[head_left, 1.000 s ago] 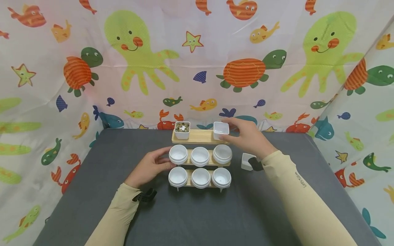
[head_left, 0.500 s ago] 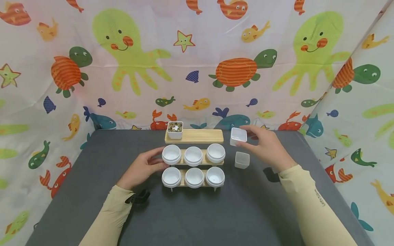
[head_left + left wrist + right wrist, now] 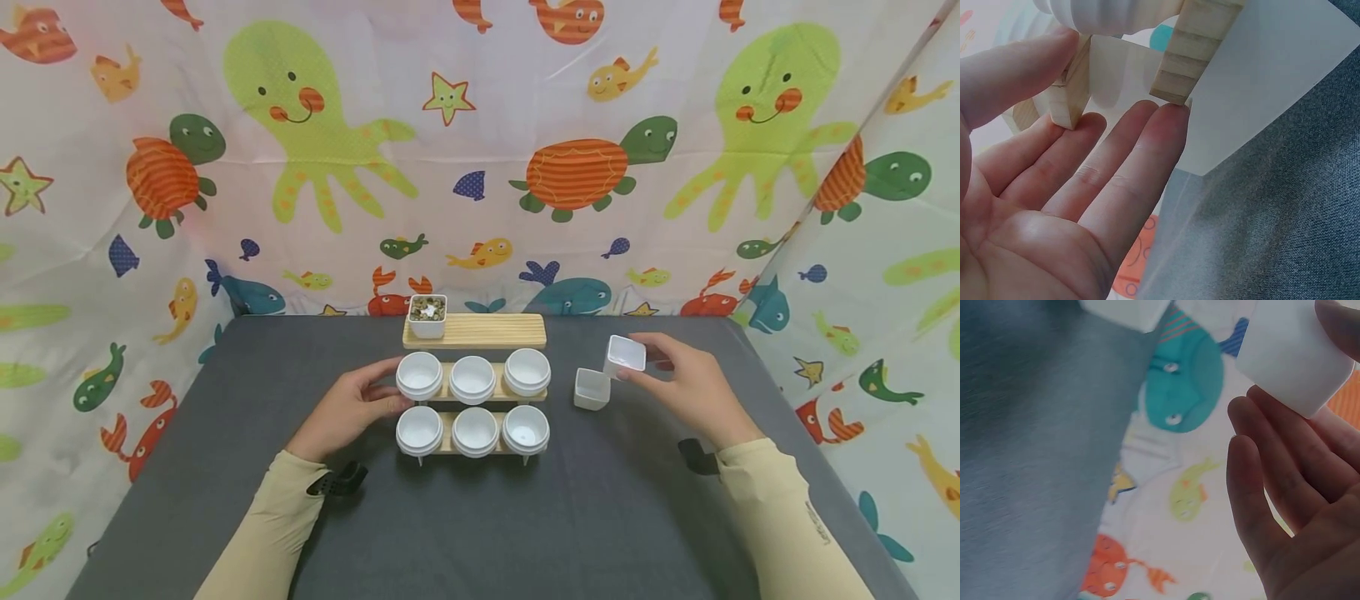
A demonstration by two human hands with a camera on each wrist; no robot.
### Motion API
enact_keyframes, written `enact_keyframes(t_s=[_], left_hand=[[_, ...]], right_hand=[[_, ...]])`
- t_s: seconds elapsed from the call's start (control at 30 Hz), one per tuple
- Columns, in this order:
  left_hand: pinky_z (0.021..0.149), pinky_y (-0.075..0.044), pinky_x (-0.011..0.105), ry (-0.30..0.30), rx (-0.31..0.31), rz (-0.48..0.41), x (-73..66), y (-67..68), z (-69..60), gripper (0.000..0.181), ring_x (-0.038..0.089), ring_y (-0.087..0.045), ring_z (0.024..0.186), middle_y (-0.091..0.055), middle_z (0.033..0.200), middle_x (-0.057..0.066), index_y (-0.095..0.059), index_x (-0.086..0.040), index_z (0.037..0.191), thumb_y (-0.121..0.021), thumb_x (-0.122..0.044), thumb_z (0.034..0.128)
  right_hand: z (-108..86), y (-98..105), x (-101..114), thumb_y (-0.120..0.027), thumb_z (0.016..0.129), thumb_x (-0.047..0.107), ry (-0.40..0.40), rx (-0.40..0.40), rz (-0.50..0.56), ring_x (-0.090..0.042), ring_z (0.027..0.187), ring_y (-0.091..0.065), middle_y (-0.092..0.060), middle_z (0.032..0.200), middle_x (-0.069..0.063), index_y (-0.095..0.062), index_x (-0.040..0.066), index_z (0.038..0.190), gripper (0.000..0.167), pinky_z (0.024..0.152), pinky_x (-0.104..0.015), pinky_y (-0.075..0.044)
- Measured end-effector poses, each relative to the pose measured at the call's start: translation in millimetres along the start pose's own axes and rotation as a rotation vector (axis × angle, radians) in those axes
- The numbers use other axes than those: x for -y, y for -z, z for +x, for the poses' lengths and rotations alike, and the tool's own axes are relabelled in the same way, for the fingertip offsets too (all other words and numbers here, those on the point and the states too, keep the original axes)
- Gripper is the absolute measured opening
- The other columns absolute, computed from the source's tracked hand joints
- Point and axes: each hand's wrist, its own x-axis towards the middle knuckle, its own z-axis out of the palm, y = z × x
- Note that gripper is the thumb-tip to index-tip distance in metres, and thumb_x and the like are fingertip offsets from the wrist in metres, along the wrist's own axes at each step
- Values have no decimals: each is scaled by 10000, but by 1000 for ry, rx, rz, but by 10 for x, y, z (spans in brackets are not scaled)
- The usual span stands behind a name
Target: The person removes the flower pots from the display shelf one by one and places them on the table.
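Note:
My right hand point(image 3: 686, 383) holds a small white square pot point(image 3: 625, 356) between thumb and fingers, above the table at the right. In the right wrist view the pot point(image 3: 1297, 356) sits between the thumb and the fingers. A second square pot point(image 3: 592, 389) stands just left of it. My left hand point(image 3: 348, 410) grips the left end of a tiered wooden stand point(image 3: 438, 379). The left wrist view shows the thumb over one board end point(image 3: 1069, 100), fingers below. Round white bowls point(image 3: 472, 380) fill the stand's two lower tiers.
A square pot of small plants point(image 3: 427, 316) stands on the left end of the top wooden board point(image 3: 491, 331). The dark grey table point(image 3: 480, 533) meets a white curtain point(image 3: 465, 75) printed with sea animals at its back and sides.
My right hand has lifted the square pot off the top board's right end and carried it right and nearer, past the second pot. The left hand keeps its place on the stand.

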Motion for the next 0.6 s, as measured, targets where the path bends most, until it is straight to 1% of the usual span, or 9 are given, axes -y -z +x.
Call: enact_keyframes(t_s=[0.13, 0.33, 0.43, 0.6], left_hand=[[986, -648, 357, 16, -2, 3, -31, -20, 2, 680, 282, -747, 1268, -623, 1552, 107, -528, -191, 1602, -804, -118, 985], [1001, -643, 375, 20, -1, 12, -37, -20, -3, 675, 294, -742, 1279, -608, 1569, 110, -525, -191, 1603, -795, -111, 991], [1001, -643, 377, 21, -2, 13, -33, -14, -7, 683, 297, -739, 1283, -603, 1575, 109, -521, -195, 1607, -804, -133, 988], [1001, -642, 375, 26, -3, 10, -28, -8, -13, 693, 293, -740, 1282, -602, 1577, 108, -521, -199, 1608, -816, -159, 982]], right_hand=[[-95, -64, -179, -757, 953, 631, -49, 8, 14, -476, 1305, -627, -658, 1451, -191, -560, 184, 1544, 767, 1009, -675, -586], [-186, -198, -428, -748, 952, 647, -98, 18, 28, -469, 1288, -640, -660, 1432, -210, -566, 169, 1525, 768, 1002, -664, -594], [-193, -270, -519, -754, 952, 640, -109, 20, 31, -461, 1269, -662, -671, 1416, -211, -575, 164, 1513, 757, 998, -648, -604], [-182, -369, -641, -763, 956, 616, -102, 24, 34, -452, 1249, -685, -680, 1404, -215, -584, 148, 1502, 741, 983, -623, -620]])
